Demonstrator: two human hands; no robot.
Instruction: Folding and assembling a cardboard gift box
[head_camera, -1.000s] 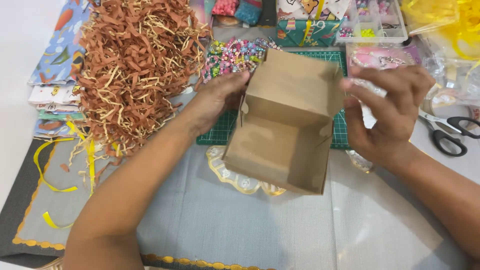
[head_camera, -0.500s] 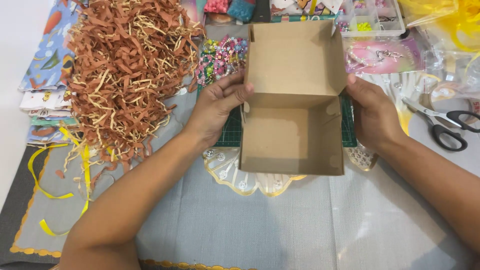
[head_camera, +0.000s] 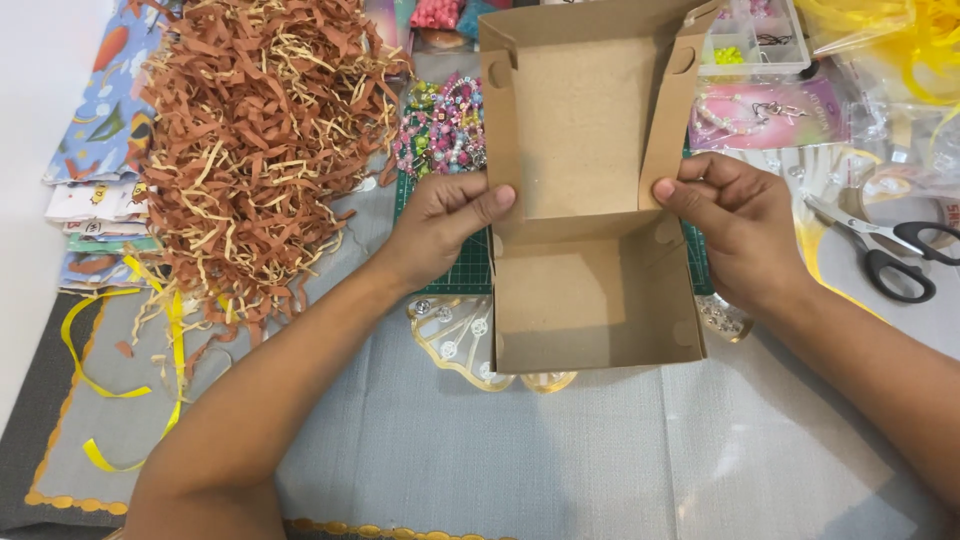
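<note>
Standing open in the middle of the table, the brown cardboard box (head_camera: 590, 230) has its lid tipped up and back, with the two narrow side flaps of the lid pointing forward. The box base rests over a green cutting mat (head_camera: 455, 262) and a scalloped clear tray (head_camera: 455, 335), which lie on a grey cloth (head_camera: 500, 460). The left hand (head_camera: 445, 228) is clamped on the left lid flap near the hinge fold, thumb on the inside; the right hand (head_camera: 735, 225) pinches the right flap between thumb and fingers in the same way.

The likeliest trouble, as I judge it, is a flap creasing off its score line or tearing at the hinge corner if either hand presses unevenly. The box sits partly on the raised tray rim, so it may rock or slide under pressure. A heap of brown and cream paper shred (head_camera: 260, 150) lies just to the left, and bead bracelets (head_camera: 445, 125) lie just behind the left hand; a wide elbow or a tilting lid could scatter either. Black-handled scissors (head_camera: 885, 255) lie near the right forearm, close enough to be knocked.
</note>
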